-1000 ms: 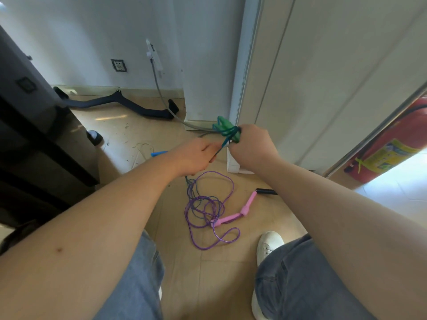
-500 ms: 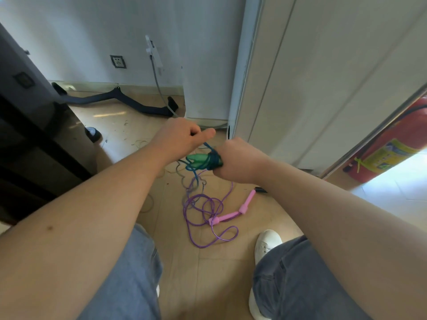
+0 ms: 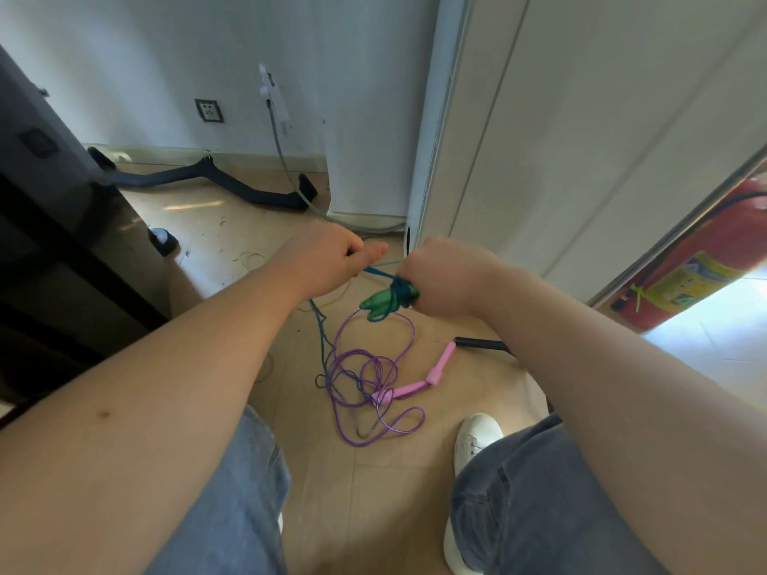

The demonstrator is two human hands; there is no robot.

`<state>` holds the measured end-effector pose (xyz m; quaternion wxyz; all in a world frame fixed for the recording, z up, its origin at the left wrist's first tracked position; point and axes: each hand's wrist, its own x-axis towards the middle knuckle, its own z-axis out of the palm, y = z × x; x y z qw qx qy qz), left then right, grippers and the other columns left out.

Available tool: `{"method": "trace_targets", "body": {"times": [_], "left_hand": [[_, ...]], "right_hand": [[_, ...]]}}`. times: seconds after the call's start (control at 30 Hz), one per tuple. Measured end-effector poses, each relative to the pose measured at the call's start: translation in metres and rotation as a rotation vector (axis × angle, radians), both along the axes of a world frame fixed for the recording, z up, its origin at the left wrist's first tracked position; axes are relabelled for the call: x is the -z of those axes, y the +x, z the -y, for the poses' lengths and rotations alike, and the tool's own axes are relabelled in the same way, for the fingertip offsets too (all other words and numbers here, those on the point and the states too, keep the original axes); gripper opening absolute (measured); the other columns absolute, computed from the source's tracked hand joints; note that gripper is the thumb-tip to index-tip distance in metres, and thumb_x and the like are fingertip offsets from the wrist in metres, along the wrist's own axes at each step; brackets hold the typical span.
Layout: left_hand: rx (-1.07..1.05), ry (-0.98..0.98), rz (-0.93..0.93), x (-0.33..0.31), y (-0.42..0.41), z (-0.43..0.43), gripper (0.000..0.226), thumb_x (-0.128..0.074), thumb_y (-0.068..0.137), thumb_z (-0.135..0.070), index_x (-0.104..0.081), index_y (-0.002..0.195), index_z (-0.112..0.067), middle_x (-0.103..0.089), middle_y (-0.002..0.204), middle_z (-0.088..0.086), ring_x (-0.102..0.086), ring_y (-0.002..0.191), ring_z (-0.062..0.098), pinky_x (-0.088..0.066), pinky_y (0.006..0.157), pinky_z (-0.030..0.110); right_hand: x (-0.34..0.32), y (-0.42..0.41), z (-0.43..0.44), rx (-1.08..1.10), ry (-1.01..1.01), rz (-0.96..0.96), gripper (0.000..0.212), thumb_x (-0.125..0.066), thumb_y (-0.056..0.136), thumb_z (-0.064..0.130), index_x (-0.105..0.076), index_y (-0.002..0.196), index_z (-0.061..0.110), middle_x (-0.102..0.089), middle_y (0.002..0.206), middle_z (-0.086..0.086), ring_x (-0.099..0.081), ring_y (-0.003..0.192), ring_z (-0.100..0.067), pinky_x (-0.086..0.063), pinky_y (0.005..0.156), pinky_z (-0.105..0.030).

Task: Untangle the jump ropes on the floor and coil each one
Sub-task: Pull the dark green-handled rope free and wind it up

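Note:
My right hand (image 3: 446, 276) grips the green handles (image 3: 384, 300) of a blue jump rope, with blue cord wound around them. My left hand (image 3: 332, 257) pinches the blue cord (image 3: 377, 272) and holds it taut toward the handles. The rest of the blue cord (image 3: 323, 342) hangs down to the floor. Below my hands a purple jump rope (image 3: 373, 379) lies in loose tangled loops on the tiled floor, its pink handles (image 3: 415, 385) beside it. A black handle (image 3: 481, 343) lies on the floor, partly hidden by my right forearm.
A dark cabinet (image 3: 54, 251) stands at the left. A black bar (image 3: 216, 184) lies by the wall. A grey cable (image 3: 286, 168) runs down to the floor. White doors (image 3: 560, 139) rise ahead, a red fire extinguisher (image 3: 697, 267) leans at right. My white shoe (image 3: 477, 437) is nearby.
Both hands came down from the door frame with the green handles. My left hand has moved up and around the handles, drawing blue cord over them. More cord is wrapped around them.

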<state>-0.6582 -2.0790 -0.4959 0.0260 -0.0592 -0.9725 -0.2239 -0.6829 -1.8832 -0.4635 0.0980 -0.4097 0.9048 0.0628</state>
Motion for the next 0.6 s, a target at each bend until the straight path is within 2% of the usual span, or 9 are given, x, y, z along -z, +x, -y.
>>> {"method": "trace_targets", "body": {"times": [0.07, 0.17, 0.23, 0.27, 0.33, 0.37, 0.4, 0.47, 0.6], "left_hand": [[0.004, -0.023, -0.002, 0.0, 0.0, -0.002, 0.069, -0.04, 0.097, -0.065, -0.046, 0.056, -0.01, -0.046, 0.051, 0.006, -0.044, 0.048, 0.021, -0.043, 0.057, 0.04], [0.033, -0.028, 0.053, 0.003, 0.001, -0.009, 0.067, -0.036, 0.095, -0.069, -0.042, 0.055, -0.015, -0.038, 0.051, 0.002, -0.035, 0.047, 0.018, -0.035, 0.054, 0.037], [0.047, 0.083, 0.143, 0.003, 0.004, -0.014, 0.069, -0.036, 0.092, -0.074, -0.05, 0.058, -0.015, -0.048, 0.055, 0.006, -0.043, 0.051, 0.021, -0.042, 0.06, 0.041], [0.032, 0.167, 0.189, 0.003, 0.005, -0.016, 0.065, -0.041, 0.094, -0.068, -0.055, 0.065, -0.012, -0.056, 0.064, 0.011, -0.051, 0.059, 0.026, -0.047, 0.067, 0.044], [-0.007, 0.213, 0.277, 0.006, 0.007, -0.021, 0.035, -0.046, 0.103, -0.037, -0.059, 0.084, -0.011, -0.062, 0.081, 0.012, -0.058, 0.074, 0.026, -0.05, 0.077, 0.042], [-0.049, 0.196, 0.288, 0.005, 0.007, -0.026, 0.025, -0.042, 0.105, -0.024, -0.056, 0.087, -0.014, -0.06, 0.084, 0.007, -0.057, 0.073, 0.021, -0.047, 0.074, 0.038], [-0.086, 0.176, 0.278, 0.007, 0.007, -0.03, 0.028, -0.036, 0.107, -0.02, -0.052, 0.084, -0.016, -0.058, 0.082, 0.003, -0.053, 0.069, 0.016, -0.044, 0.068, 0.035], [-0.063, 0.156, 0.24, 0.006, 0.009, -0.04, 0.039, -0.027, 0.109, -0.026, -0.053, 0.081, -0.019, -0.056, 0.075, -0.002, -0.051, 0.066, 0.014, -0.039, 0.062, 0.03], [0.115, 0.053, 0.224, -0.002, 0.014, -0.05, 0.046, -0.029, 0.108, -0.034, -0.06, 0.081, -0.016, -0.054, 0.068, -0.004, -0.052, 0.065, 0.015, -0.035, 0.057, 0.027]], "right_hand": [[0.001, 0.004, 0.003, -0.025, 0.02, 0.048, 0.015, -0.059, 0.087, 0.024, -0.051, 0.074, 0.023, -0.053, 0.067, 0.003, -0.059, 0.072, -0.023, -0.051, 0.061, -0.031], [-0.001, 0.018, 0.008, 0.031, -0.132, 0.312, 0.012, -0.069, 0.084, 0.026, -0.061, 0.076, 0.022, -0.058, 0.065, 0.005, -0.058, 0.062, -0.014, -0.042, 0.055, -0.025], [-0.005, 0.022, 0.008, 0.082, -0.295, 0.419, 0.022, -0.073, 0.082, 0.023, -0.058, 0.071, 0.035, -0.06, 0.06, 0.01, -0.056, 0.054, 0.001, -0.04, 0.051, -0.015], [-0.007, 0.022, 0.008, 0.12, -0.362, 0.427, 0.025, -0.073, 0.081, 0.022, -0.056, 0.07, 0.036, -0.061, 0.059, 0.011, -0.056, 0.052, 0.004, -0.041, 0.051, -0.014], [-0.01, 0.014, 0.006, 0.25, -0.448, 0.404, 0.017, -0.071, 0.082, 0.023, -0.061, 0.071, 0.029, -0.068, 0.063, 0.006, -0.059, 0.055, -0.002, -0.048, 0.057, -0.023], [-0.009, 0.008, 0.004, 0.331, -0.479, 0.391, 0.014, -0.069, 0.082, 0.021, -0.063, 0.071, 0.024, -0.071, 0.067, 0.002, -0.06, 0.057, -0.009, -0.051, 0.059, -0.026], [-0.009, 0.004, 0.002, 0.426, -0.509, 0.393, 0.011, -0.066, 0.082, 0.018, -0.064, 0.072, 0.019, -0.072, 0.067, -0.001, -0.059, 0.057, -0.014, -0.052, 0.06, -0.029], [-0.005, -0.004, -0.002, 0.565, -0.563, 0.422, 0.003, -0.063, 0.081, 0.013, -0.063, 0.082, 0.016, -0.071, 0.067, -0.002, -0.058, 0.056, -0.018, -0.054, 0.058, -0.031], [0.011, -0.022, -0.012, 0.667, -0.576, 0.311, 0.023, -0.065, 0.084, 0.015, -0.059, 0.106, 0.02, -0.069, 0.086, -0.006, -0.068, 0.076, -0.021, -0.058, 0.064, -0.032]]}}
